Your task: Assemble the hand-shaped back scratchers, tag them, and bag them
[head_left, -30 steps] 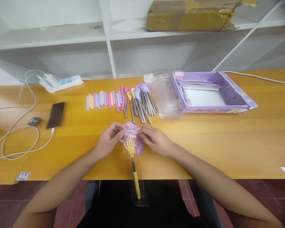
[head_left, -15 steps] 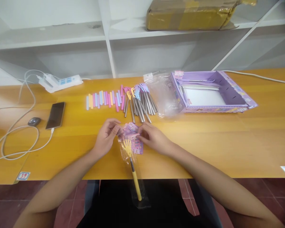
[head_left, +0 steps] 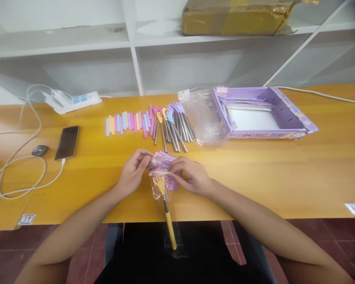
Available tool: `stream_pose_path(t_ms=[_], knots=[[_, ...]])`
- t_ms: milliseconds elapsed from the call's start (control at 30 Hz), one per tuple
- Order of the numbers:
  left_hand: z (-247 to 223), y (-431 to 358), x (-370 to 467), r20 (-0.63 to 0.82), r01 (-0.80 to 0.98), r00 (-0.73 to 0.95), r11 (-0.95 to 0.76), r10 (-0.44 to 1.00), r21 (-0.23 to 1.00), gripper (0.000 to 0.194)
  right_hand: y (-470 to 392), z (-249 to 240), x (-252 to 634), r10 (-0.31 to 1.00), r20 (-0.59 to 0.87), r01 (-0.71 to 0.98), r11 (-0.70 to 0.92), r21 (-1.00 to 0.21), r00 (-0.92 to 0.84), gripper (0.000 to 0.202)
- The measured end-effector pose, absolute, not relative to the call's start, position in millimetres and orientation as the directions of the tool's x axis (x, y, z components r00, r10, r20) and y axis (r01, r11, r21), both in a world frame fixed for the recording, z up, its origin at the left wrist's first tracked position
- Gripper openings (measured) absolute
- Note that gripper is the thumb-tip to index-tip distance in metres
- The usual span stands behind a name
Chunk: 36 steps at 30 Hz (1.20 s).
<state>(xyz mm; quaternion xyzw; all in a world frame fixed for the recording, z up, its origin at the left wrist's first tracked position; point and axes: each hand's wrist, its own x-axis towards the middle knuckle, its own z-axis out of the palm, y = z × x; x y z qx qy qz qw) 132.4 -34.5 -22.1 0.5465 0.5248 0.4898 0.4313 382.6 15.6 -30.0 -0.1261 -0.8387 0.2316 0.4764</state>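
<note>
A yellow back scratcher (head_left: 170, 230) with a hand-shaped head lies inside a clear plastic bag (head_left: 158, 197), its handle reaching past the table's front edge. My left hand (head_left: 133, 171) is closed in a pinch on the bag's upper left side. Between thumb and fingers, my right hand (head_left: 191, 173) grips a printed card (head_left: 162, 172), seen nearly edge-on at the bag's mouth. More pink-purple cards (head_left: 164, 157) lie beneath and behind it. Beyond the hands is a pile of back scratcher heads with metal rods (head_left: 174, 126), beside a row of coloured handle sleeves (head_left: 127, 121).
A purple box (head_left: 296, 114) holding white cards stands at the back right, with empty plastic bags (head_left: 202, 118) against it. On the left are a phone (head_left: 67, 142), a mouse (head_left: 40, 150), a power strip (head_left: 79, 101) and loose cables. A taped carton (head_left: 236, 17) sits on the shelf.
The card in my right hand has tilted up until it shows nearly edge-on. My right hand has turned slightly; my left hand has stayed almost in place.
</note>
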Motion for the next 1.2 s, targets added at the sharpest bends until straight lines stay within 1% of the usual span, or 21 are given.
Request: stream_pose_path(t_ms=[67,100,167,267,367,500,567,633,733,867,933,1067,1133,1200], knots=[[-23.3,-37.2,131.1,0.091,0.187,0.048,-0.099,0.995,0.977,0.039,16.6,-31.4,379.0,0.5,0.732,0.034,0.835,-0.549,-0.463,0.013],[-24.1,-38.7,130.8,0.096,0.176,0.102,-0.113,0.99,0.978,0.037,17.3,-32.1,377.9,0.537,0.727,0.051,0.817,-0.574,-0.428,0.012],[-25.9,-41.1,131.1,0.124,0.106,0.207,-0.148,0.97,0.983,0.036,18.5,-33.3,377.2,0.595,0.715,0.064,0.783,-0.619,-0.368,0.011],[-28.8,-42.8,132.9,0.22,-0.014,0.305,-0.227,0.926,0.974,0.045,19.2,-33.9,377.9,0.668,0.662,0.036,0.712,-0.701,-0.34,0.007],[-31.5,-42.4,132.9,0.298,-0.037,0.345,-0.305,0.89,0.952,0.05,18.8,-33.1,377.8,0.735,0.592,-0.027,0.619,-0.785,-0.331,0.005],[-31.5,-41.4,130.2,0.352,-0.004,0.362,-0.376,0.863,0.927,0.05,18.9,-30.3,376.3,0.799,0.524,-0.072,0.529,-0.846,-0.295,0.011],[-29.3,-41.4,129.1,0.344,0.028,0.388,-0.384,0.855,0.923,0.049,19.7,-28.9,376.6,0.819,0.494,-0.071,0.497,-0.865,-0.292,0.014],[-26.6,-41.8,128.4,0.305,0.077,0.408,-0.365,0.861,0.928,0.049,21.0,-27.9,377.9,0.826,0.47,-0.066,0.475,-0.878,-0.311,0.015],[-24.5,-42.9,127.6,0.241,0.082,0.402,-0.298,0.883,0.951,0.055,23.6,-27.5,380.9,0.82,0.446,-0.058,0.457,-0.888,-0.359,0.015],[-25.1,-43.3,125.9,0.198,-0.014,0.411,-0.211,0.89,0.977,0.06,27.2,-26.6,384.8,0.811,0.456,0.001,0.491,-0.871,-0.366,0.012],[-25.5,-42.3,125.2,0.201,-0.067,0.43,-0.191,0.88,0.979,0.061,28.9,-25.3,386.4,0.789,0.493,0.062,0.55,-0.833,-0.368,0.014],[-25.4,-38.9,125.6,0.213,-0.181,0.472,-0.143,0.855,0.973,0.062,30.8,-23.1,388.7,0.723,0.596,0.185,0.677,-0.713,-0.348,0.021],[-25.1,-37.3,126.9,0.215,-0.229,0.484,-0.114,0.848,0.967,0.063,30.9,-23.2,389.1,0.715,0.619,0.209,0.692,-0.691,-0.325,0.023],[-24.2,-36.2,128.2,0.214,-0.266,0.492,-0.089,0.844,0.96,0.065,30.6,-24.0,388.9,0.725,0.618,0.21,0.684,-0.699,-0.305,0.021]])
